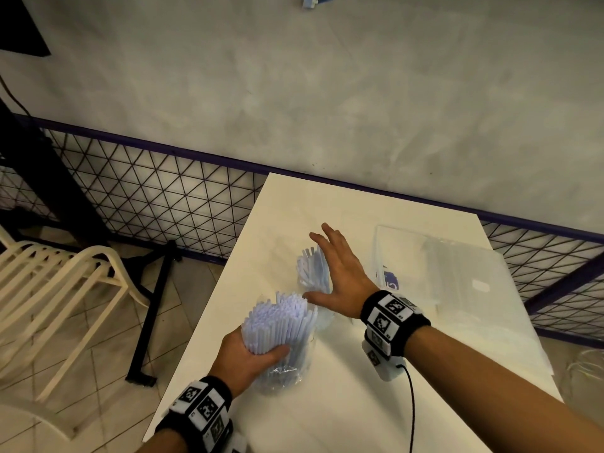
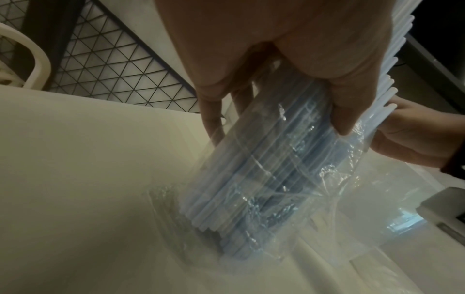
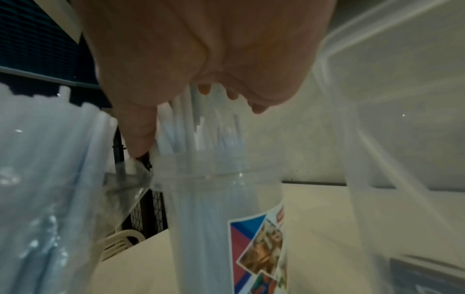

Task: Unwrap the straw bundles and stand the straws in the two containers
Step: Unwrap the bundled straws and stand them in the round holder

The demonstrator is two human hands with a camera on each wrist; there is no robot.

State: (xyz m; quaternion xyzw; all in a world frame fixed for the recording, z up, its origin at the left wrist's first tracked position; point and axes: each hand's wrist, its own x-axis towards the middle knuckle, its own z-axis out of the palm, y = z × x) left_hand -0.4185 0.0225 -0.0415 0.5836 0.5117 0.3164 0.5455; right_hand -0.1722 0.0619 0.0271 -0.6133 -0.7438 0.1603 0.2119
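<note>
My left hand [image 1: 251, 354] grips a bundle of white straws [image 1: 281, 318] round its middle and holds it tilted, its lower end on the white table [image 1: 327, 420]. Clear plastic wrap [image 2: 289, 199] still sheathes the bundle's lower half, while its top is bare. My right hand [image 1: 343, 273] is flat with straight fingers, lying against the tops of loose straws [image 1: 312, 263] that stand in a clear jar [image 3: 219, 199] with a coloured label. From the right wrist, the palm [image 3: 201, 49] covers those straws [image 3: 191, 123], with the bundle [image 3: 50, 159] close on the left.
A large clear storage bin [image 1: 425, 253] stands just right of the jar, with translucent plastic sheeting [image 1: 474, 289] beside it. The table's left edge [image 1: 209, 305] runs beside my left hand. Stacked plastic chairs [image 1: 49, 279] and a mesh fence [image 1: 147, 191] are beyond it.
</note>
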